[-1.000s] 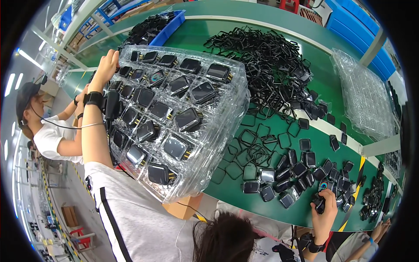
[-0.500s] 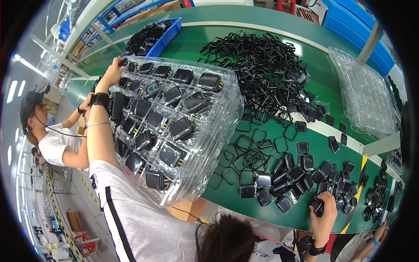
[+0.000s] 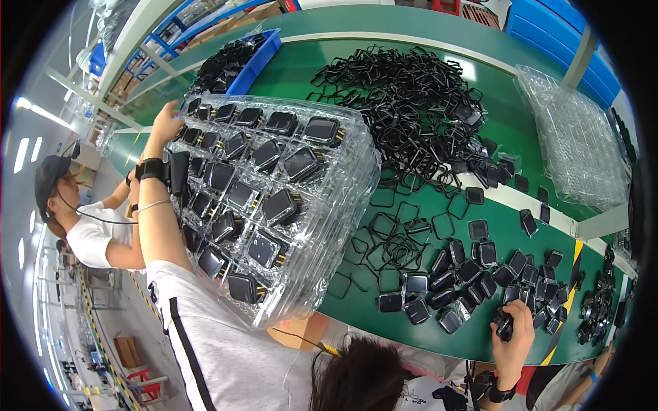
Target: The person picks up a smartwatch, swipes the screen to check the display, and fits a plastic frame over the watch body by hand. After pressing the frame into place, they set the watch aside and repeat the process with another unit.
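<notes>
My left hand (image 3: 166, 122) is by the far left corner of a clear plastic tray stack (image 3: 327, 219), its fingers apart with nothing visible in them. Black square watch cases sit in the tray's pockets, among them one watch case (image 3: 194, 107) close to my fingertips. At the lower right, my right hand (image 3: 515, 337) closes round a dark watch case (image 3: 504, 326), partly covered by the fingers. Beside that hand lies a loose spread of watch cases (image 3: 469, 271) on the green table. A black band circles each of my wrists.
A big heap of thin black square frames (image 3: 411, 103) covers the far middle of the table (image 3: 356, 301). Behind the tray stands a blue bin (image 3: 255, 63) of black parts. Clear empty trays (image 3: 576, 137) lean at far right. A co-worker (image 3: 96, 229) stands left.
My left hand has let go of a dark piece at the tray's far left corner and drawn back leftward. My right hand keeps its hold in nearly the same spot.
</notes>
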Available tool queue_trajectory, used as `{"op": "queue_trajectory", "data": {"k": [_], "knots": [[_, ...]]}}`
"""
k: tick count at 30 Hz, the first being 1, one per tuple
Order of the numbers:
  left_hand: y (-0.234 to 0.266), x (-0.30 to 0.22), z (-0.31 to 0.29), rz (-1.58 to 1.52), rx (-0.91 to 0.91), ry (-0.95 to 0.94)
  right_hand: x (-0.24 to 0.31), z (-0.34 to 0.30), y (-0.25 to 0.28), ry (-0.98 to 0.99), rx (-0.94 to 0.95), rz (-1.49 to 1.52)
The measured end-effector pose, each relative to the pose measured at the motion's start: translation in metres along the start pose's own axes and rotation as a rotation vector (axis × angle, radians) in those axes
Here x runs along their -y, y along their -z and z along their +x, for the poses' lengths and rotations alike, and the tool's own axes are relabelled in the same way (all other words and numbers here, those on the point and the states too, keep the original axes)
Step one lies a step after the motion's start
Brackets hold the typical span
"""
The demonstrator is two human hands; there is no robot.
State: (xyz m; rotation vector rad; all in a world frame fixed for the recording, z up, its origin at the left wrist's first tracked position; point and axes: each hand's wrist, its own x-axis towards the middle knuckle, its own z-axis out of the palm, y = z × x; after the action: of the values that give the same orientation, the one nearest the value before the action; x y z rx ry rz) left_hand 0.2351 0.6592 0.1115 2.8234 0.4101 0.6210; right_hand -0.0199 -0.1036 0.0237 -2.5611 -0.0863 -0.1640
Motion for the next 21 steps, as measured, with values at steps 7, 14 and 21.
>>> {"op": "queue_trajectory", "data": {"k": [7, 14, 21], "knots": [[0.02, -0.03, -0.034, 0.204, 0.256, -0.004, 0.005, 0.001, -0.001, 0.017, 0.014, -0.023], [0.02, -0.048, -0.035, 0.419, 0.163, -0.226, 0.001, 0.0, 0.0, 0.002, 0.002, 0.005], [0.022, -0.031, -0.028, 0.188, 0.23, -0.139, -0.001, -0.002, 0.0, 0.019, -0.011, 0.005]]}}
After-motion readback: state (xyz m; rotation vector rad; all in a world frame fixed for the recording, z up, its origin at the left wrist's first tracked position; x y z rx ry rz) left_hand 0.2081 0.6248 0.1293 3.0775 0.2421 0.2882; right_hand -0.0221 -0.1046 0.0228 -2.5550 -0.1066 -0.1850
